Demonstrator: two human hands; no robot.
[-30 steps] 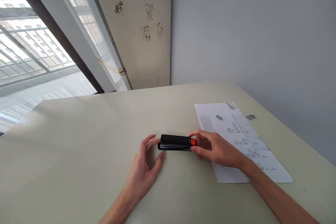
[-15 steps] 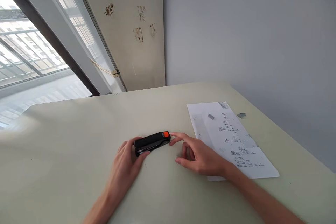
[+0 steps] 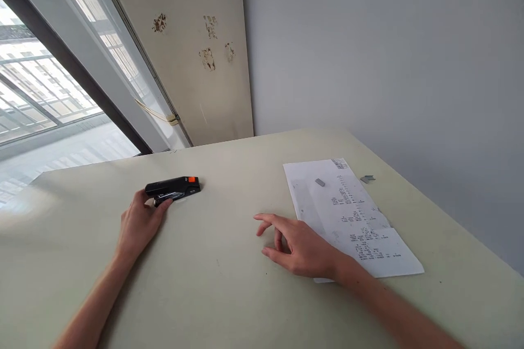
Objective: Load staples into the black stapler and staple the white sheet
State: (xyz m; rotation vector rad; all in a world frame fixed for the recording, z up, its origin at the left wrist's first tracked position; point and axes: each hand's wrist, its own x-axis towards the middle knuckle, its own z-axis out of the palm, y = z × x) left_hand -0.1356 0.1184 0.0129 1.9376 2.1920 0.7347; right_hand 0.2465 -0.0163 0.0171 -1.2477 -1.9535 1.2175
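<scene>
A black stapler (image 3: 174, 187) with an orange patch near its front end is on the left part of the table. My left hand (image 3: 140, 223) grips its rear end, the thumb on the near side and the other fingers partly hidden behind it. My right hand (image 3: 301, 245) hovers over the table, palm down, with its fingers apart and nothing between them. Its wrist crosses the near left edge of a printed sheet of paper (image 3: 327, 212). On that sheet lies a small grey strip of staples (image 3: 320, 182).
More small grey pieces (image 3: 367, 179) lie right of the sheet. The pale table (image 3: 229, 294) meets a grey wall (image 3: 368, 54) along its right side. A beige panel with stains (image 3: 184, 65) and a window (image 3: 36, 82) stand beyond the far edge.
My left hand has carried the stapler left and farther away, and it now lies level and apart from my right hand. The right hand's fingers have stayed in about the same place.
</scene>
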